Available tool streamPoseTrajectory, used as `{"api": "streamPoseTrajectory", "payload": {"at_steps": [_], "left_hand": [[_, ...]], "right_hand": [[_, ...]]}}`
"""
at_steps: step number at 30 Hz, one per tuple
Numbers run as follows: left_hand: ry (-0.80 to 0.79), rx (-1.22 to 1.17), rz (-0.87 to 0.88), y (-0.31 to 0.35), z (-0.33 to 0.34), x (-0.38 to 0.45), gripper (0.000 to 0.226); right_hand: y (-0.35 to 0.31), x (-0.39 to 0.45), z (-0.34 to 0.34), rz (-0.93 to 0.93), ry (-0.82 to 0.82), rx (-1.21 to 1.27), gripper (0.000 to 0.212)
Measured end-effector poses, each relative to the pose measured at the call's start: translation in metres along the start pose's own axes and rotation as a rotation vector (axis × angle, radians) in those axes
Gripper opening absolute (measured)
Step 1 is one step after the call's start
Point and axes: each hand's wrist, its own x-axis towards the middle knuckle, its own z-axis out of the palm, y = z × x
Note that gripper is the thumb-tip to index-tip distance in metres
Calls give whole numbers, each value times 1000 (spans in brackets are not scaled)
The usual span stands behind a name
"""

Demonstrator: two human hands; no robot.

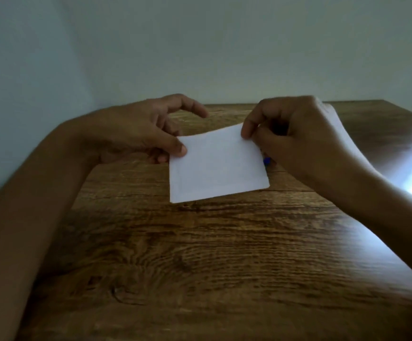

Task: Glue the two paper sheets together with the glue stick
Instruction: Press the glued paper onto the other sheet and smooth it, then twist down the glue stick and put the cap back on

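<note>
I see both hands up over the wooden table (200,267), holding one white paper (217,166) between them. L hand (136,134) pinches the paper's upper-left corner w/ thumb on top, fingers underneath; index and the other fingers arch up and away, loose. R hand (296,139) pinches the upper-right corner, thumb and index closed on the edge, rest of the fingers curled in. Paper sits tilted, right side higher, bottom edge hanging just above the tabletop, not flat on it. Can't tell if it's one sheet or two stacked; faint line runs near the left and bottom edges. A small blue bit (266,160) peeks out just beside the paper's right edge, under the R hand; prob the glue stick, but too hidden to be sure, and I can't tell whether the R hand holds it. Pale wall (200,45) behind, bright glare on the table's right side.
</note>
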Motion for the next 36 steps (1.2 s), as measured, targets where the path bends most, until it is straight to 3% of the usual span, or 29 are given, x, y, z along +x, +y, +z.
{"api": "streamPoseTrajectory", "payload": {"at_steps": [5, 11, 16, 22, 25, 28, 31, 33, 36], "left_hand": [[-55, 303, -57, -7, 18, 9, 25], [-27, 635, -3, -10, 30, 18, 15], [-76, 680, 16, -13, 28, 21, 17], [-93, 705, 35, -15, 26, 21, 17], [16, 689, 67, -14, 31, 22, 15], [239, 513, 121, -11, 43, 23, 15], [319, 304, 133, 1, 54, 29, 26], [288, 279, 113, 13, 63, 39, 40], [286, 294, 57, 27, 77, 58, 57]], "right_hand": [[4, -2, 4, 17, -173, -219, 21], [4, -6, 10, 5, -292, -354, 19], [6, -6, 13, 1, -423, -498, 15], [6, -5, 13, 6, -465, -532, 13], [4, -3, 7, 10, -326, -471, 12], [3, 2, -6, -40, 20, -377, 18], [10, 7, -22, -28, 291, -322, 18], [22, 11, -28, 24, 322, -364, 17], [36, 14, -28, 129, 177, -396, 23]]}}
